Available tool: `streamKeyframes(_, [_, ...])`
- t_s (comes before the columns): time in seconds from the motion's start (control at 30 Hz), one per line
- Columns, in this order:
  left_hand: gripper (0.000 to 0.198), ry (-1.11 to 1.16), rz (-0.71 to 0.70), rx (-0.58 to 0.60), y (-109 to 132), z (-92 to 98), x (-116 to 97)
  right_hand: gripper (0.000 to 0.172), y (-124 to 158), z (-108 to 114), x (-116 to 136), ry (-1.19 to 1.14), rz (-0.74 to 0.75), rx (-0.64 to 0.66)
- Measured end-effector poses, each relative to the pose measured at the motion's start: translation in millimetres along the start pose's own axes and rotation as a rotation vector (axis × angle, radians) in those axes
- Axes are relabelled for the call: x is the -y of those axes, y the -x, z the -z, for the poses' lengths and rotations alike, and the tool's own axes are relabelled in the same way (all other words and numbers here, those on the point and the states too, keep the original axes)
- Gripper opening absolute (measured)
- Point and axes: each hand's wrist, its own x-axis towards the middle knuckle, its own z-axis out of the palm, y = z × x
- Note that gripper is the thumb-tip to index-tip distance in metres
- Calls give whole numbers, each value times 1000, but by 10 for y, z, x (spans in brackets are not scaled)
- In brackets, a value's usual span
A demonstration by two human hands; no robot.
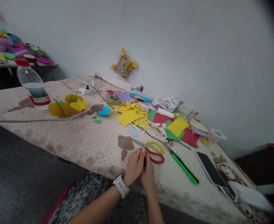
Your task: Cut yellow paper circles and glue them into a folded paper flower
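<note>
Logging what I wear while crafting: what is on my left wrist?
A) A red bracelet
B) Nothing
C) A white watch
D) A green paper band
C: a white watch sits on the wrist just behind the left hand, which is clasped with the right hand.

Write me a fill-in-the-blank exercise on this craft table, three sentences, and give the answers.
1. The left hand wears a white ____ on its wrist.
2. The utility knife beside the hands has a mostly ____ body.
3. The clear plastic bottle at the far end of the table has a ____ cap.

Missing words: smartwatch; green; red.
</note>
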Motion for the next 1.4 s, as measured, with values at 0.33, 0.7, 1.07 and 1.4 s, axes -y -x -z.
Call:
streamKeyframes(0.33, [28,0,-16,0,11,17,-23,44,-2,14,45,1,-24,28])
streamKeyframes(0.7, [25,-34,-72,-22,11,16,-33,32,-8,36,128,9,-51,48])
streamKeyframes(1.07, [21,-427,-76,-461,58,1139,-22,22,-24,62,241,51,-96,71])
streamKeyframes(1.4, [33,-946,406,-795,-148,2990,80,30,-6,48,175,75,-124,70])
